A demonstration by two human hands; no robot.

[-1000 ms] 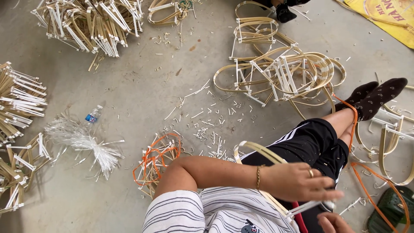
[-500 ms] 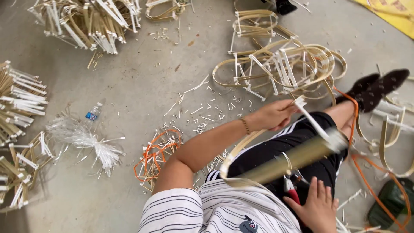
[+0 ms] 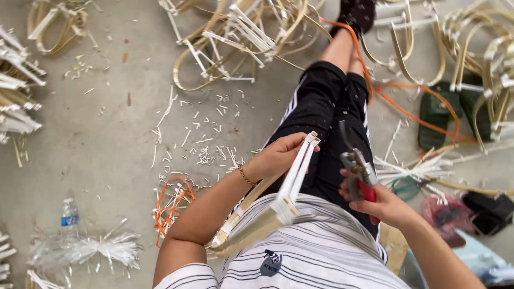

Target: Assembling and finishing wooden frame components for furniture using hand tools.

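My left hand point(image 3: 278, 156) grips a bent bamboo strip frame point(image 3: 278, 206) with white cross sticks, holding it near its top end above my lap. Its lower end rests against my striped shirt. My right hand point(image 3: 383, 206) holds red-handled pliers point(image 3: 360, 176) just right of the frame, jaws pointing up, apart from the frame. My legs in black trousers point(image 3: 326, 115) stretch away across the concrete floor.
Looped bamboo frames point(image 3: 235, 37) lie in heaps ahead and at the right point(image 3: 482, 59). White offcuts point(image 3: 206, 144) litter the floor. An orange strap coil point(image 3: 171, 206), a water bottle point(image 3: 68, 214), clear plastic strips point(image 3: 85, 249) and stick bundles point(image 3: 16, 96) lie left. An orange cord point(image 3: 417, 115) runs right.
My left hand has brought the frame back in close over my lap. My right hand has risen with the pliers beside it. The camera has swung right.
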